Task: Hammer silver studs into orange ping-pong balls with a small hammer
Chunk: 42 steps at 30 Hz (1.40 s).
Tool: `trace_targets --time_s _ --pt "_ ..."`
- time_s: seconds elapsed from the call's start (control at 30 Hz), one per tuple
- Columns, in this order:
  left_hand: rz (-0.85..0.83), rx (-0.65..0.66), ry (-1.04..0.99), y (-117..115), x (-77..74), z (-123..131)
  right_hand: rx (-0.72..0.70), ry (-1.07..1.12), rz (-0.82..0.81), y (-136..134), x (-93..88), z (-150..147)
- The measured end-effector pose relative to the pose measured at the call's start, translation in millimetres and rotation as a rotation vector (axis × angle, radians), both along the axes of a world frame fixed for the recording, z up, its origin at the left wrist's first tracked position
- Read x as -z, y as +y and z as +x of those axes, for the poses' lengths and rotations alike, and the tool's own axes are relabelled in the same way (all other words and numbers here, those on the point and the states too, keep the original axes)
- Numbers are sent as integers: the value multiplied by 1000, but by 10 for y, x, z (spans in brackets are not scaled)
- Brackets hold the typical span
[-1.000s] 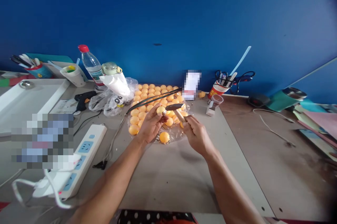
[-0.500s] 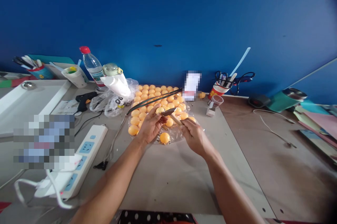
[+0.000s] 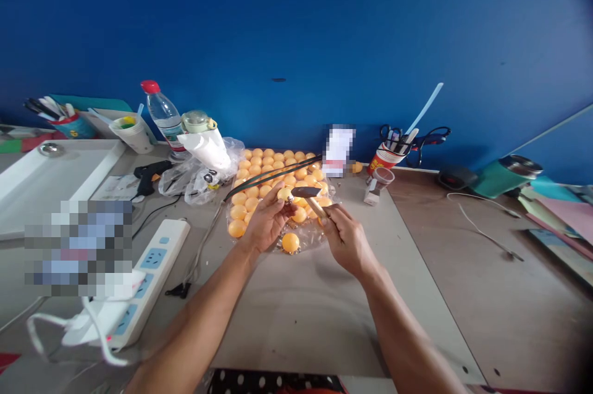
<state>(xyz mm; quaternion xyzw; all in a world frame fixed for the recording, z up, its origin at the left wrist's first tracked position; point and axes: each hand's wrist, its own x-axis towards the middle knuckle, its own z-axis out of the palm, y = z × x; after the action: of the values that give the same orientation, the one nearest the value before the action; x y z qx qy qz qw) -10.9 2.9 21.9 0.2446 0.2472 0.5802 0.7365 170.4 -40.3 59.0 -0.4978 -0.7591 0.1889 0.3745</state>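
My left hand [image 3: 265, 225] is closed on a small orange ball [image 3: 284, 195], like a table tennis ball, holding it up between thumb and fingers. Small dark bits show on the ball's side facing right. In my right hand [image 3: 346, 238] is a hammer [image 3: 306, 192] with a dark metal head and a light wooden handle. Its head is just to the right of the held ball, and I cannot tell whether they touch. Behind both hands, rows of orange balls [image 3: 256, 161] sit packed together. A single ball [image 3: 290, 243] lies in front on clear plastic among small bits.
A dark strap [image 3: 273, 175] crosses the rows of balls. To the left are a crumpled plastic bag [image 3: 189, 184], a water bottle [image 3: 162, 113], a glue gun [image 3: 152, 173] and a white power strip [image 3: 157, 258]. A red cup of tools [image 3: 386, 156] and a green flask [image 3: 504, 176] stand right.
The hammer's head has shifted slightly right and up, away from the ball in my left hand. More of that ball's dark bits now show. My left hand has barely moved.
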Motion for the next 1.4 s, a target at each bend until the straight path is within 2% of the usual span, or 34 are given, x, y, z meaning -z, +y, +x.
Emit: trace_targets --time_s 0.2,0.43,0.97,1.13,1.4 --pt "-10 -26 36 3 27 22 -24 -81 -48 -10 6 -17" --pt "26 -62 44 17 69 27 -33 -86 -10 -16 -19 -6" --pt "30 -43 62 1 28 18 -21 -20 -25 -2 -57 38" --pt "12 -54 43 10 37 13 -25 -84 -79 5 -37 30" --pt "15 74 -58 16 15 -51 5 57 -62 2 -68 76"
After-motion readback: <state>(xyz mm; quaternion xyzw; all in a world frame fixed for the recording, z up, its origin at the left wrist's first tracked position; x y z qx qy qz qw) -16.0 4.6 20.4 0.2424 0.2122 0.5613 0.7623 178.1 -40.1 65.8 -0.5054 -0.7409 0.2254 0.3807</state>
